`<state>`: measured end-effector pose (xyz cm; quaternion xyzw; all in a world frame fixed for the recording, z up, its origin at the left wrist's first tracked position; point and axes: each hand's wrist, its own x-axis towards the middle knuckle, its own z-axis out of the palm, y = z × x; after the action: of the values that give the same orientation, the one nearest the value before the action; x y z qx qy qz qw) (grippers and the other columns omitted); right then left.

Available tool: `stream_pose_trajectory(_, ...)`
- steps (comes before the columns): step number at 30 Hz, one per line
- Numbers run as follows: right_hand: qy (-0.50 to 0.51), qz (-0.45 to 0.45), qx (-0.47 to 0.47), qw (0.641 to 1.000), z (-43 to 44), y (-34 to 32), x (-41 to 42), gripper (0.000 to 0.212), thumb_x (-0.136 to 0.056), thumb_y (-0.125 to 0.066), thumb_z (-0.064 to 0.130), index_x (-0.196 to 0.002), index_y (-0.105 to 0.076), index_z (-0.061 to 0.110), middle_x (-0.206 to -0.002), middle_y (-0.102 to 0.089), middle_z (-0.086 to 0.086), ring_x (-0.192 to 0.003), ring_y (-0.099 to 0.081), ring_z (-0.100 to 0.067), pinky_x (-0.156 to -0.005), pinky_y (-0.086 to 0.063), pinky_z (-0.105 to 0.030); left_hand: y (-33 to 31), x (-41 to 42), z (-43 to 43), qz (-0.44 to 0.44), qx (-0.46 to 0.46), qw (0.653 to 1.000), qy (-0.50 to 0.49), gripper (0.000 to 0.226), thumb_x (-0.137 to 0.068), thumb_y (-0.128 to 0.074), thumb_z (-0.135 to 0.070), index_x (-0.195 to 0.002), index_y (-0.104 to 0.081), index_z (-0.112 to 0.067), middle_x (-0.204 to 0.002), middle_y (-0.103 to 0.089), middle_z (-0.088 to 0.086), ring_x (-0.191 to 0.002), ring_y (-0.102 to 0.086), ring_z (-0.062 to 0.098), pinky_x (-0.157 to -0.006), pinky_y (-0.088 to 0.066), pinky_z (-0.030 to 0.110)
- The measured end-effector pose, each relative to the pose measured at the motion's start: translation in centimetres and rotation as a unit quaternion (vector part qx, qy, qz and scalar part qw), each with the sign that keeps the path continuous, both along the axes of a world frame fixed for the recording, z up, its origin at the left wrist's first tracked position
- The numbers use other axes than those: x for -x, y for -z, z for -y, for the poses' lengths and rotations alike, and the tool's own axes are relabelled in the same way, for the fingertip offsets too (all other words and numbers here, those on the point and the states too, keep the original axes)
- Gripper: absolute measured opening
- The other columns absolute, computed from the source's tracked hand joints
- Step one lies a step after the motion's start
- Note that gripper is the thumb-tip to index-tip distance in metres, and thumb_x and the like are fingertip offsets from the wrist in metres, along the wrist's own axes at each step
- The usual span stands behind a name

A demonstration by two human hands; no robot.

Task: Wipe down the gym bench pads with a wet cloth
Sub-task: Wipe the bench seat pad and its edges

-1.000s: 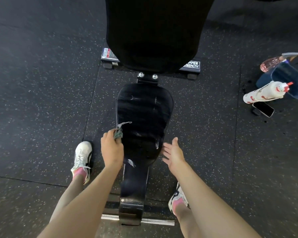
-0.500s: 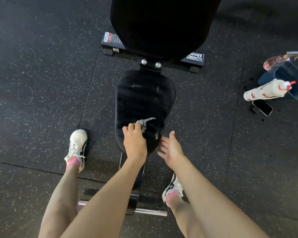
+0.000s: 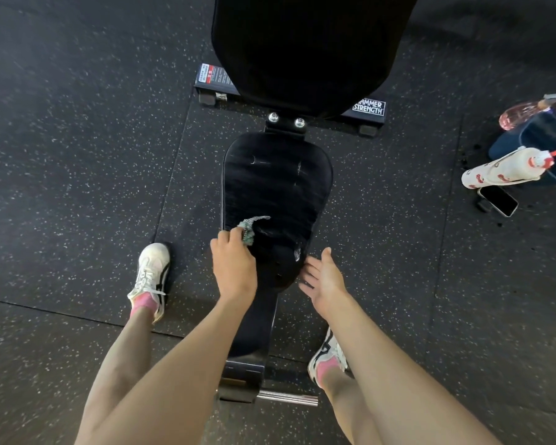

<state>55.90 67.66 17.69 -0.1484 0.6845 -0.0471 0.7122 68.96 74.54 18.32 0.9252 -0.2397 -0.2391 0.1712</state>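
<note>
left hand, knuckles up, is seen curled round a small grey-green cloth, which is held down on the near left part of the black seat pad; one corner of the cloth is left sticking out past the fingers toward the middle of the pad. faint streaks and a few small light marks are seen across the pad's surface. the right hand is held open, fingers spread and relaxed, with nothing gripped, just beside the pad's near right edge; whether that edge is touched cannot be told. beyond the seat pad, past two silver bolts, the larger black back pad is seen filling the top of the view. a chrome foot bar is seen at the near end of the bench. white shoes with pink socks are planted on the speckled rubber floor, one on either side of the bench. well apart on the right, a white spray bottle and a pink bottle are leaned on a blue tub, and a phone is laid just beside the white bottle.
</note>
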Motion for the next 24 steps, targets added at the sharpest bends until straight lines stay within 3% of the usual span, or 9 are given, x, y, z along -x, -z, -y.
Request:
stream_pose_trajectory(8, -0.002, 0.043, -0.029, 0.999, 0.6, 0.8, 1.3, 0.072, -0.099, -0.020, 0.058, -0.139, -0.046, 0.003, -0.145, -0.044, -0.017, -0.136, -0.041, -0.027, -0.117, -0.026, -0.042, 0.4, 5.3, 1.6, -0.010, 0.010, 0.996, 0.086, 0.043, -0.085, -0.041, 0.012, -0.122, -0.056, -0.006, -0.110, -0.058, 0.011, -0.099, -0.043, 0.025, -0.073, -0.030, 0.026)
stream_pose_trajectory(12, 0.062, 0.037, -0.024, 0.997, 0.2, 1.0, 1.5, 0.064, -0.097, -0.033, 0.057, -0.129, -0.054, 0.005, -0.126, -0.062, -0.016, -0.116, -0.061, -0.027, -0.107, -0.041, -0.042, -0.4, 7.9, 1.6, -0.094, 0.045, 0.981, 0.163, 0.040, -0.090, -0.043, 0.003, -0.126, -0.056, -0.011, -0.113, -0.059, 0.006, -0.104, -0.045, 0.021, -0.084, -0.042, 0.030)
stream_pose_trajectory(14, 0.068, 0.031, -0.028, 0.997, 0.2, 0.8, 1.5, 0.063, -0.097, -0.032, 0.057, -0.121, -0.057, 0.005, -0.130, -0.058, -0.017, -0.122, -0.056, -0.029, -0.109, -0.039, -0.044, -0.8, 7.6, 1.5, -0.091, 0.064, 0.983, 0.148, 0.040, -0.092, -0.043, 0.002, -0.128, -0.054, -0.010, -0.113, -0.059, 0.006, -0.104, -0.045, 0.021, -0.085, -0.043, 0.030)
stream_pose_trajectory(18, 0.033, 0.033, -0.032, 0.998, 0.4, 0.3, 1.1, 0.079, -0.097, -0.016, 0.062, -0.142, -0.040, 0.001, -0.149, -0.038, -0.018, -0.138, -0.037, -0.030, -0.117, -0.025, -0.045, -0.5, 4.4, 1.7, -0.020, 0.052, 0.996, 0.070, 0.041, -0.092, -0.044, 0.006, -0.130, -0.052, -0.008, -0.119, -0.056, 0.006, -0.108, -0.043, 0.021, -0.082, -0.038, 0.026)
stream_pose_trajectory(24, 0.074, 0.052, -0.040, 0.995, 0.4, 0.9, 1.5, 0.077, -0.097, -0.020, 0.062, -0.137, -0.046, 0.003, -0.139, -0.051, -0.018, -0.130, -0.048, -0.027, -0.115, -0.030, -0.043, 0.5, 6.3, 2.6, -0.044, 0.031, 0.989, 0.135, 0.041, -0.086, -0.044, 0.008, -0.122, -0.058, -0.007, -0.110, -0.061, 0.009, -0.102, -0.046, 0.026, -0.074, -0.035, 0.026)
